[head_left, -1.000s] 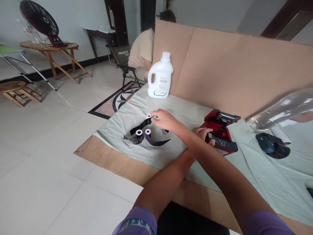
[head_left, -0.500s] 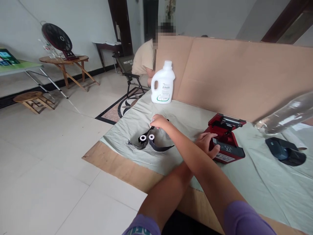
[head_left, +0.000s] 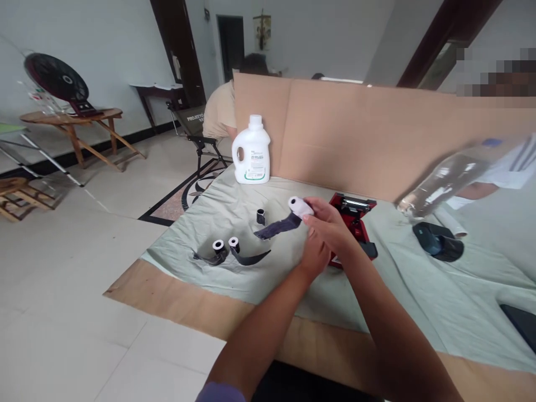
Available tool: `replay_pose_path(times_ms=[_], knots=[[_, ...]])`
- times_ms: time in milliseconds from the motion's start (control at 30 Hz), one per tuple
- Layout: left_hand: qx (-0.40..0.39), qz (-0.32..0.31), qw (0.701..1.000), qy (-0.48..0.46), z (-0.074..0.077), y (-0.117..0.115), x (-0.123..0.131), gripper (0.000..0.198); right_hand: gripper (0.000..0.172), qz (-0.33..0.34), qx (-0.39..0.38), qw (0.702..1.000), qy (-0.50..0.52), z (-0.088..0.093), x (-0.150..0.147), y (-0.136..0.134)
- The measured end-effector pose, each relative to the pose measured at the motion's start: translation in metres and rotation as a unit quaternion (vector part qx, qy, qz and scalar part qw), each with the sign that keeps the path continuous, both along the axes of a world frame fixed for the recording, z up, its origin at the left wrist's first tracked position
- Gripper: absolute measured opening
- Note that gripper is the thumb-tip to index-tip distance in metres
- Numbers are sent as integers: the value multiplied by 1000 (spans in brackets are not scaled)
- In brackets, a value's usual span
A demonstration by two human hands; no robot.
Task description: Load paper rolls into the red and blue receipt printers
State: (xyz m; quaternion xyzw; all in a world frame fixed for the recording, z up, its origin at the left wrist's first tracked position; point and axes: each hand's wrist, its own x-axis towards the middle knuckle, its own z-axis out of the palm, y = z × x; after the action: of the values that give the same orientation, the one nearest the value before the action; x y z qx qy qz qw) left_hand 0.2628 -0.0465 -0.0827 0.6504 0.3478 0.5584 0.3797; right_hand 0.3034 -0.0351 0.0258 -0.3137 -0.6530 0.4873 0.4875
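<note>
My right hand [head_left: 330,223] is pinched shut on a white-cored roll of dark ribbon [head_left: 299,206], lifted just above the table at centre frame with its loose tail hanging toward the cloth. My left hand [head_left: 314,254] sits under the right wrist, at the near edge of a red box-shaped device with a black panel [head_left: 354,215]. Its fingers are hidden, so I cannot tell its grip.

A small black cylinder [head_left: 261,216] stands left of the roll, and two more white-cored ribbon rolls [head_left: 226,245] lie further left. The label on the white plastic jug [head_left: 251,151] is too small to read. The folding chair [head_left: 195,120] behind it carries lettering starting "PROJE".

A pale green cloth [head_left: 419,290] covers the table, backed by an upright brown cardboard sheet [head_left: 355,134]. Beyond are a tiled floor [head_left: 84,268] and, upper left, a black fan [head_left: 56,78].
</note>
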Motion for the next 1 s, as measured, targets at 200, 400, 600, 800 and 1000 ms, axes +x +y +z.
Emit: replay_pose_path(times_ms=[200, 400, 600, 800, 1000], knots=[[-133, 57, 971, -191, 17, 17, -17, 43, 37, -30, -30, 998, 48, 7, 71, -6], [-247, -196, 943, -106, 90, 39, -52, 70, 27, -1, 32, 996, -79, 11, 103, -6], [-187, -232, 949, 97, 133, 36, -51, 54, 27, -1, 52, 991, -127, 6, 119, -4], [-150, -125, 972, 129, 123, 35, -39, 63, 39, -33, 57, 985, -160, 17, 129, -6], [63, 9, 955, 289, 126, 16, -15, 62, 33, -137, -95, 967, -191, 31, 127, -14]])
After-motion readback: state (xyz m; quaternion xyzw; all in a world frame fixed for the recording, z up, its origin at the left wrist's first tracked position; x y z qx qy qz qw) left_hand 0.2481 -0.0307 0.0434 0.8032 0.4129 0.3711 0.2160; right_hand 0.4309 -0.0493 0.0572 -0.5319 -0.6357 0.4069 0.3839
